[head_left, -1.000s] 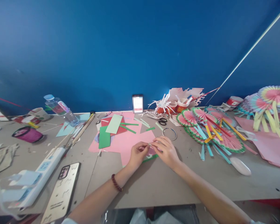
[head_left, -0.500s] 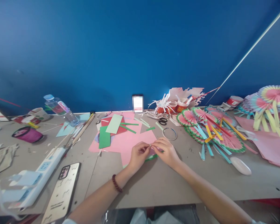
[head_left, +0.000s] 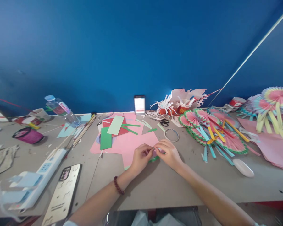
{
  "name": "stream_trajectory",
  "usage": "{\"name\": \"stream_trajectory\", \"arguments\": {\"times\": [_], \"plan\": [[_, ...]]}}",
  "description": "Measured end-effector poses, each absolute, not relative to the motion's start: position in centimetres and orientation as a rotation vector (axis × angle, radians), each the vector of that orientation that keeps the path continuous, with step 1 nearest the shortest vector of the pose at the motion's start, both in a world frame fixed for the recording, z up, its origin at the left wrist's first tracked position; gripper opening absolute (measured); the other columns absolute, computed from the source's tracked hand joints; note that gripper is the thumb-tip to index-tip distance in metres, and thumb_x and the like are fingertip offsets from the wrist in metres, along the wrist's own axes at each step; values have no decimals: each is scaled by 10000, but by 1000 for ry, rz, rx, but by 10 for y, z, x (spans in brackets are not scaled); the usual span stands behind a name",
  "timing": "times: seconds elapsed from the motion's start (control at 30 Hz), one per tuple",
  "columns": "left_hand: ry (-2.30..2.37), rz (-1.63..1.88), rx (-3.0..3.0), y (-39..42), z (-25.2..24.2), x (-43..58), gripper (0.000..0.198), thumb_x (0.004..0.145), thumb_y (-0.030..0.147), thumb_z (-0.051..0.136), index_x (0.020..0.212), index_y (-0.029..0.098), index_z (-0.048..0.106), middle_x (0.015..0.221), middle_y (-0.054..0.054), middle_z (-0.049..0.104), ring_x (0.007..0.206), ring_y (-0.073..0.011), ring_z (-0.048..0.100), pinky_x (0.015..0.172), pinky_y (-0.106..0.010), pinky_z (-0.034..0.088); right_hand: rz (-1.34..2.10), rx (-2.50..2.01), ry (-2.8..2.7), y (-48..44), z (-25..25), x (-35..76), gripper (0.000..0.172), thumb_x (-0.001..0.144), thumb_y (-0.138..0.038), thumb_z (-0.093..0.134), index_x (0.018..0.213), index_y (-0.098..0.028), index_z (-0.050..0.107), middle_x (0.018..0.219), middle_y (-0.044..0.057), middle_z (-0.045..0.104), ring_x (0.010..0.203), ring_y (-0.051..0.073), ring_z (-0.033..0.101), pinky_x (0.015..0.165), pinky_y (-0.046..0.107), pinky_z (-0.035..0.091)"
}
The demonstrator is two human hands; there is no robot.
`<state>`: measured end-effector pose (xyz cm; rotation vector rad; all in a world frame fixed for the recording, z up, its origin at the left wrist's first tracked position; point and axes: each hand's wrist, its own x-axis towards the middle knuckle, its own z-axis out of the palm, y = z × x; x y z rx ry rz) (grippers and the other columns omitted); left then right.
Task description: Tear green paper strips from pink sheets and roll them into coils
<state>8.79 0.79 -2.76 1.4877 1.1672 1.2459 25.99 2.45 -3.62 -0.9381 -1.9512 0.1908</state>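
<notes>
My left hand (head_left: pixel 142 156) and my right hand (head_left: pixel 168 153) meet over the front of the pink paper (head_left: pixel 132 143). Both are closed in a pinch, fingertips nearly touching around something small and pale that I cannot make out. Just below the fingers shows a green-edged paper piece (head_left: pixel 154 159), mostly covered by the hands. A roll of clear tape (head_left: pixel 171 135) lies flat beyond my right hand. Dark green paper (head_left: pixel 106 138) and a light green sheet (head_left: pixel 115 125) rest on the pink paper, with thin green strips (head_left: pixel 130 129) beside them.
Black-handled scissors (head_left: pixel 164 122) lie farther back. To the right are folded watermelon-coloured paper fans (head_left: pixel 231 139) and a white oval object (head_left: pixel 243 167). A phone (head_left: pixel 62 193), a power strip (head_left: pixel 46 175), wooden sticks (head_left: pixel 85 130) and a water bottle (head_left: pixel 64 110) occupy the left. A blue wall (head_left: pixel 132 47) stands behind.
My fingertips have shifted slightly, and my right fingers have curled a little more. The green-edged piece beneath them has moved slightly. Everything else stays put.
</notes>
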Motion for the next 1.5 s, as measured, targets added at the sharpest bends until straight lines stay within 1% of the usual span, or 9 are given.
{"name": "stream_trajectory", "arguments": {"times": [0.3, 0.63, 0.8, 0.93, 1.0, 1.07, 1.23, 1.33, 1.5], "plan": [[1179, 1246, 1519, 10, -34, 87, 193, 815, 343, 684, 714, 199, 764, 719, -62, 703, 645, -167, 597, 608, -283, 469, 380, -907, -1919, 24, -29, 261, 188, 908, -154, 617, 857, -251, 769, 803, 47, 780, 776, 215, 714, 736, 342, 577], [1160, 1243, 1519, 9, -33, 89, 208, 806, 381, 730, 706, 202, 764, 715, -61, 705, 639, -164, 593, 597, -278, 476, 306, -998, -1899, 22, -33, 259, 188, 873, -148, 587, 767, -239, 713, 755, 36, 747, 763, 202, 693, 769, 332, 535], [1140, 1272, 1399, 13, -36, 89, 244, 744, 424, 770, 674, 191, 754, 715, -55, 705, 646, -157, 602, 598, -268, 475, 627, -1171, -1593, 24, -33, 260, 155, 842, -304, 644, 718, -218, 679, 731, 33, 724, 712, 193, 666, 722, 312, 514], [1114, 1284, 1199, 19, -36, 86, 280, 691, 448, 825, 654, 185, 736, 707, -44, 684, 628, -150, 588, 564, -263, 464, 962, -1226, -1139, 36, -37, 268, 315, 745, -511, 736, 722, -201, 689, 656, 14, 675, 627, 166, 609, 615, 280, 490], [1105, 1294, 1116, 21, -35, 83, 277, 673, 438, 850, 654, 189, 732, 704, -36, 682, 622, -146, 586, 571, -265, 477, 1074, -1202, -913, 43, -38, 273, 341, 677, -527, 789, 711, -203, 687, 629, -7, 652, 577, 140, 573, 571, 264, 478], [1104, 1310, 1057, 23, -34, 81, 280, 655, 432, 870, 650, 192, 726, 688, -23, 680, 606, -136, 580, 582, -265, 493, 1125, -1146, -727, 50, -38, 279, 325, 617, -481, 838, 691, -208, 677, 629, -19, 647, 555, 125, 562, 546, 257, 483], [1105, 1304, 975, 26, -35, 79, 365, 626, 493, 887, 661, 178, 707, 643, -1, 653, 519, -99, 523, 509, -245, 473, 1047, -1043, -490, 66, -30, 302, 313, 568, -378, 869, 687, -214, 630, 605, -57, 632, 540, 103, 594, 556, 242, 528], [1113, 1293, 968, 26, -35, 79, 352, 621, 475, 894, 668, 177, 713, 636, -2, 650, 539, -101, 533, 517, -239, 474, 972, -998, -416, 77, -21, 318, 345, 558, -342, 888, 739, -201, 631, 661, -42, 683, 612, 115, 672, 574, 224, 542], [1082, 1291, 985, 26, -35, 80, 309, 651, 451, 881, 679, 187, 724, 632, 3, 645, 550, -103, 530, 545, -243, 473, 817, -981, -593, 105, -6, 328, 404, 591, -427, 891, 812, -207, 634, 694, -24, 705, 635, 148, 696, 546, 234, 515]]}}
